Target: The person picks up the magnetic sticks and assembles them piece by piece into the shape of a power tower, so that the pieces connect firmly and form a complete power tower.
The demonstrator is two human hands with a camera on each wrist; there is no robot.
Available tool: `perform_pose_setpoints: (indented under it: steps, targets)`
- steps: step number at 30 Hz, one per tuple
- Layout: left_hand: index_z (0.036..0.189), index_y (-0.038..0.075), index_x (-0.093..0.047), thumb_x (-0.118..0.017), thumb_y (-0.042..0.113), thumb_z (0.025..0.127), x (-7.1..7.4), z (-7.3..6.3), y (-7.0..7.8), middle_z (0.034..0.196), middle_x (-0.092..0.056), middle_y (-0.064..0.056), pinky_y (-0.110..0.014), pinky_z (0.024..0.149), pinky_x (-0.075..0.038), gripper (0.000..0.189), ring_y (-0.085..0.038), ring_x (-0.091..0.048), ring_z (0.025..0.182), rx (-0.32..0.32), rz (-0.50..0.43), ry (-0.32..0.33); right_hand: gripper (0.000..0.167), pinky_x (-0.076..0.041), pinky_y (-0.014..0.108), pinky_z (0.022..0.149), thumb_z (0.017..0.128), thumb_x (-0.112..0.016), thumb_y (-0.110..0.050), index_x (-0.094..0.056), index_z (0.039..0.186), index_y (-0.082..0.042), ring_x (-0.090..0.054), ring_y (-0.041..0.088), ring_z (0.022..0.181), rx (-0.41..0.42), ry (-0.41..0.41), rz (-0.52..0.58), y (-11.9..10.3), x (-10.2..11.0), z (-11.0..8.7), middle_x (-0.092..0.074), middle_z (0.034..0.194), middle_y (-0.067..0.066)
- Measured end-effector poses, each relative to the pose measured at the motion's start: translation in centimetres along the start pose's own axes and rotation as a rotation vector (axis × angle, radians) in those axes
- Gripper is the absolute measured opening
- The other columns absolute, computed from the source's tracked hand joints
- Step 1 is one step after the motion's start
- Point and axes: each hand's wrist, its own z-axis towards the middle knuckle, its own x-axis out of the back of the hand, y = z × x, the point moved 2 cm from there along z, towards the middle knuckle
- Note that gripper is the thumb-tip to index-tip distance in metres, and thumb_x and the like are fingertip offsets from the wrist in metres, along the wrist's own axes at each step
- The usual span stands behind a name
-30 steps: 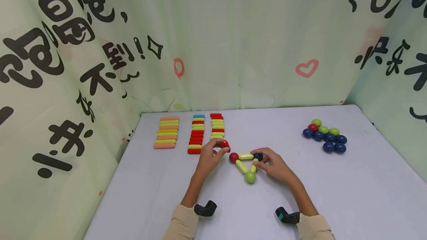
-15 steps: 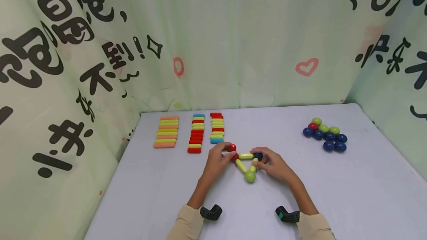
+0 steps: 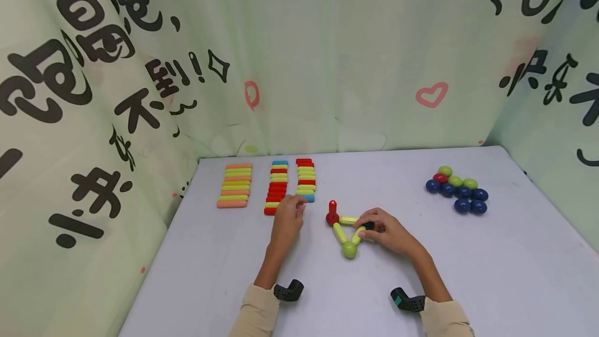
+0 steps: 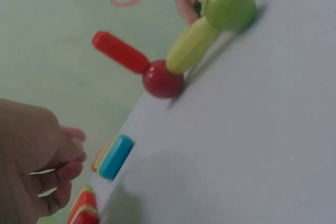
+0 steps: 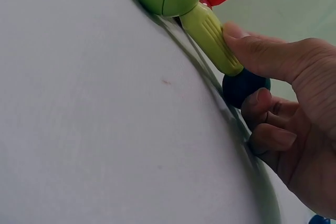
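A triangle of three yellow-green rods (image 3: 340, 233) joins a red ball (image 3: 332, 218), a green ball (image 3: 349, 249) and a dark blue ball (image 5: 242, 86). From the red ball a red rod (image 3: 333, 207) stands up. My right hand (image 3: 386, 230) grips the triangle at the dark blue ball, its thumb on the adjoining rod in the right wrist view. To the left, my left hand (image 3: 287, 220) holds nothing, fingers loosely bent. It overlaps the near end of the middle column of rods (image 3: 277, 185) and lies close to a blue rod (image 4: 116, 157) ending the right column.
A third column of orange and yellow rods (image 3: 235, 185) lies at the left of the white table (image 3: 196, 274). Several green, red and dark blue balls (image 3: 463, 192) are grouped at the right. A printed curtain (image 3: 355, 56) hangs behind.
My left hand brought the red rod to the red ball, let go with it standing there, and moved back left to the rod columns. My right hand stays at the dark blue ball.
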Motion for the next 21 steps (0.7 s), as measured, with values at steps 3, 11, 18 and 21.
perform_pose_setpoints:
  steps: [3,11,18,21]
  targets:
    - [0.105,0.011,-0.069,-0.080,0.005,0.079,1.3,0.3,-1.4,0.106,-0.061,-0.009,-0.032,0.081,-0.058,0.028,-0.022,-0.057,0.102,0.035,0.221,0.048,0.020,-0.039,0.021,0.064,0.088,-0.073,-0.023,-0.074,0.106,-0.015,-0.045,0.010,0.077,-0.010,0.006,-0.060,0.2,-0.1,0.0,-0.058,0.116,0.013]
    - [0.102,0.005,-0.070,-0.084,0.003,0.071,3.0,0.5,-3.6,0.107,-0.062,-0.016,-0.036,0.078,-0.056,0.034,-0.027,-0.057,0.098,0.011,0.448,0.030,0.023,-0.039,0.020,0.061,0.087,-0.074,-0.024,-0.074,0.108,-0.014,-0.044,0.007,0.072,0.014,0.083,-0.146,0.4,-0.4,0.3,-0.058,0.108,0.011]
    - [0.107,0.002,-0.071,-0.086,0.012,0.073,3.3,0.0,-2.9,0.105,-0.065,-0.016,-0.034,0.077,-0.059,0.038,-0.026,-0.062,0.093,-0.003,0.512,-0.080,0.055,-0.039,0.020,0.056,0.086,-0.075,-0.027,-0.056,0.135,-0.010,-0.043,0.008,0.067,-0.054,0.105,-0.175,0.2,-0.2,0.4,-0.059,0.111,0.014]
    - [0.103,0.002,-0.071,-0.085,0.016,0.075,3.4,0.0,-2.4,0.097,-0.065,-0.012,-0.033,0.076,-0.058,0.033,-0.022,-0.061,0.088,0.018,0.435,-0.179,0.052,-0.043,0.020,0.055,0.086,-0.075,-0.024,-0.056,0.132,-0.008,-0.047,0.009,0.065,-0.110,0.095,-0.123,0.4,-0.2,0.4,-0.059,0.114,0.014]
